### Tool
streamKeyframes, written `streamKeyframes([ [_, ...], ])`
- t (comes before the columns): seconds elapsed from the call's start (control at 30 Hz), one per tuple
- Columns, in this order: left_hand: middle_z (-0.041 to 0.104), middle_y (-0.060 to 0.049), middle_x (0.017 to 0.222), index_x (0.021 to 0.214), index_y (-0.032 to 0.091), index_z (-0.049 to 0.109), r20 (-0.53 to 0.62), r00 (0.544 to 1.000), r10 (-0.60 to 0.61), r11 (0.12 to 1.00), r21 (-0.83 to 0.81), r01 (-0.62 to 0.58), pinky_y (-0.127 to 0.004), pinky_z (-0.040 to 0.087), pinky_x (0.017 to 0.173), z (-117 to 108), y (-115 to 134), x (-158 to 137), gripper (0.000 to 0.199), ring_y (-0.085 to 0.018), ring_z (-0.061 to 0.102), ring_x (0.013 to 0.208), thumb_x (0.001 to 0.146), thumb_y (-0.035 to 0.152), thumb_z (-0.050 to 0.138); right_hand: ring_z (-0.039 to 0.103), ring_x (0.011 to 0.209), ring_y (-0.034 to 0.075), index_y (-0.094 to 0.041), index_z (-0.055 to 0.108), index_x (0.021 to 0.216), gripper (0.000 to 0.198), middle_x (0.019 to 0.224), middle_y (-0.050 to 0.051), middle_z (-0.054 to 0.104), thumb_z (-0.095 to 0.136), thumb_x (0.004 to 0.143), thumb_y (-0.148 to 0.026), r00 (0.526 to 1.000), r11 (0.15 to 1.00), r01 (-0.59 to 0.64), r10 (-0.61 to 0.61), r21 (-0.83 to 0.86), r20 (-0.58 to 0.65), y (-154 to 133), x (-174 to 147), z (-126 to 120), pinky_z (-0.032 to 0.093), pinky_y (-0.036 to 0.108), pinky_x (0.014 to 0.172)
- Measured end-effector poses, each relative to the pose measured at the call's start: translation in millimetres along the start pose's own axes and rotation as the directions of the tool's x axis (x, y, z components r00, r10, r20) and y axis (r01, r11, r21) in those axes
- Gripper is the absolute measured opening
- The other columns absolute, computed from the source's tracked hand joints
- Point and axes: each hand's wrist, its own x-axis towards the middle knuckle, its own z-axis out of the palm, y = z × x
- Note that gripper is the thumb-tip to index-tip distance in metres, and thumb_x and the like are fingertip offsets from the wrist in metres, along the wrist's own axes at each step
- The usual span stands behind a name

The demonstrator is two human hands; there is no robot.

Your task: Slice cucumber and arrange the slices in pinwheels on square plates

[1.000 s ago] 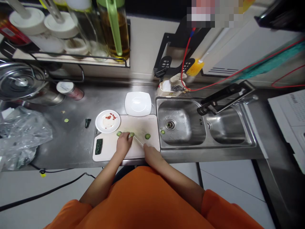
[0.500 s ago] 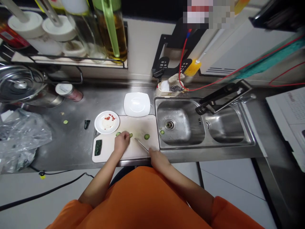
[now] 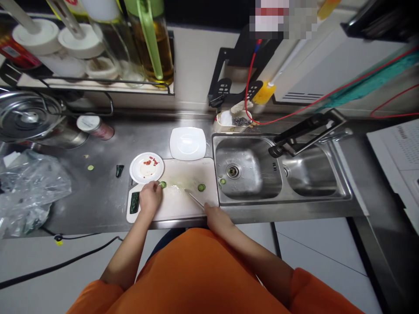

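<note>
"How are we set up?"
"Beside our sink (image 3: pixel 252 174) the cutting board (image 3: pixel 183 209) lies flat, likely to spare the blade."
"And our hands?"
"Our right hand (image 3: pixel 218 218) closes its fingers around the knife (image 3: pixel 195 199), angled over the board, perhaps giving our left hand (image 3: pixel 150 198) room. That one, just beside the cucumber chunk (image 3: pixel 134 203) at the board's left, bunches its fingers at the cucumber slices (image 3: pixel 163 185); we can't tell whether they pinch any."

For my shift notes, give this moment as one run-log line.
left hand: by cucumber slices | right hand: holding knife | dark cucumber piece: on cutting board | square plate: at board's far edge
</note>
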Motion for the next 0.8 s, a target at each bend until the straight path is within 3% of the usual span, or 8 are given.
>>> streamKeyframes([
  [0.1,0.068,-0.008,0.091,0.095,0.019,0.067,-0.009,0.996,0.088,0.995,-0.051,-0.088,-0.031,0.045,0.078,3.1,12.6,-0.1,0.026,-0.02,0.06,0.082,0.081,0.035,0.051,0.064,0.097,0.027,-0.012,0.048,0.117,0.04,0.095,0.016,0.067,0.034,0.082,0.0,1.0,1.0,0.0,0.0,0.0,-0.002,-1.0,-1.0,0.0,0.047,0.032,0.072],
  [0.2,0.069,-0.006,0.094,0.097,0.02,0.068,0.119,0.963,0.243,0.963,-0.152,-0.224,-0.029,0.046,0.078,11.4,45.1,4.2,0.026,-0.018,0.06,0.081,0.081,0.033,0.053,0.064,0.099,0.027,-0.013,0.048,0.117,0.039,0.098,0.016,0.066,0.034,0.083,0.0,1.0,1.0,-0.006,0.006,0.017,-0.001,-2.6,-2.7,0.1,0.048,0.033,0.073],
  [0.33,0.069,-0.005,0.088,0.09,0.019,0.07,0.426,0.819,0.384,0.92,-0.106,-0.377,-0.027,0.046,0.076,33.6,101.7,11.5,0.019,-0.019,0.061,0.082,0.074,0.025,0.061,0.063,0.101,0.027,-0.014,0.047,0.118,0.036,0.1,0.017,0.066,0.032,0.088,-0.003,1.0,1.0,-0.016,0.016,0.013,0.003,-4.9,-4.2,-0.3,0.048,0.034,0.075],
  [0.43,0.069,-0.006,0.087,0.084,0.019,0.07,0.57,0.749,0.339,0.904,0.022,-0.426,-0.027,0.045,0.071,50.9,128.6,13.3,0.016,-0.02,0.061,0.083,0.069,0.021,0.063,0.064,0.099,0.028,-0.013,0.048,0.117,0.035,0.098,0.018,0.066,0.031,0.088,-0.004,1.0,1.0,-0.011,0.012,0.01,-0.011,-5.8,-4.0,-0.2,0.049,0.035,0.074],
  [0.57,0.069,-0.007,0.088,0.081,0.019,0.07,0.614,0.738,0.28,0.897,0.105,-0.428,-0.027,0.044,0.068,61.5,135.4,12.5,0.014,-0.021,0.061,0.081,0.069,0.022,0.063,0.064,0.099,0.028,-0.012,0.048,0.117,0.035,0.098,0.018,0.067,0.031,0.088,-0.003,1.0,1.0,-0.005,0.005,0.015,-0.008,-5.6,-3.3,1.1,0.05,0.035,0.074],
  [0.8,0.069,-0.005,0.081,0.076,0.019,0.067,0.602,0.741,0.299,0.912,0.048,-0.407,-0.026,0.042,0.065,61.2,133.4,8.9,0.01,-0.018,0.061,0.076,0.069,0.014,0.061,0.065,0.098,0.028,-0.012,0.048,0.118,0.034,0.098,0.018,0.067,0.033,0.088,-0.004,1.0,1.0,-0.003,0.003,0.021,-0.025,-3.9,-2.1,4.2,0.05,0.035,0.074],
])
